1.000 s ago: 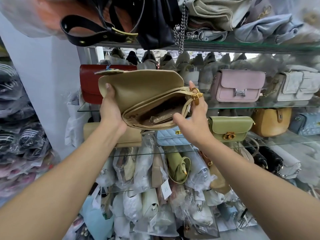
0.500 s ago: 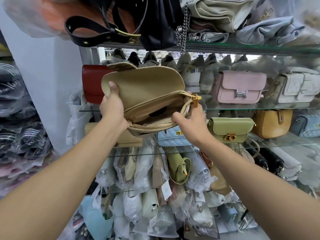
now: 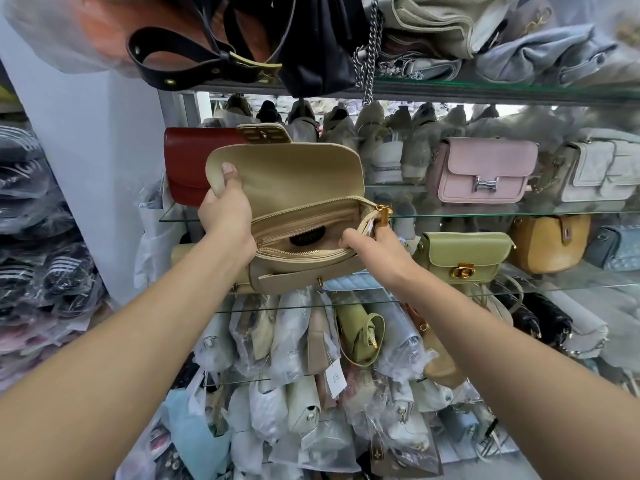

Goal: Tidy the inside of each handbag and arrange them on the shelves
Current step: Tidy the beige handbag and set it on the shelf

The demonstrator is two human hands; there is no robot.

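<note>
I hold a beige handbag up in front of the glass shelves, its flap lifted and its zipped mouth gaping toward me. My left hand grips the flap's left edge, thumb on the lining. My right hand pinches the front rim of the bag's mouth by the gold zipper pull. A dark oval label shows inside on the tan lining.
A red bag, a pink bag and a white bag stand on the shelf behind. Lower are a green bag and a mustard bag. Plastic-wrapped bags fill the shelves below. A black strap hangs overhead.
The bag has tilted so its mouth faces me more and has dropped slightly. My right hand has shifted from the zipper end to the front rim, spreading the mouth wider.
</note>
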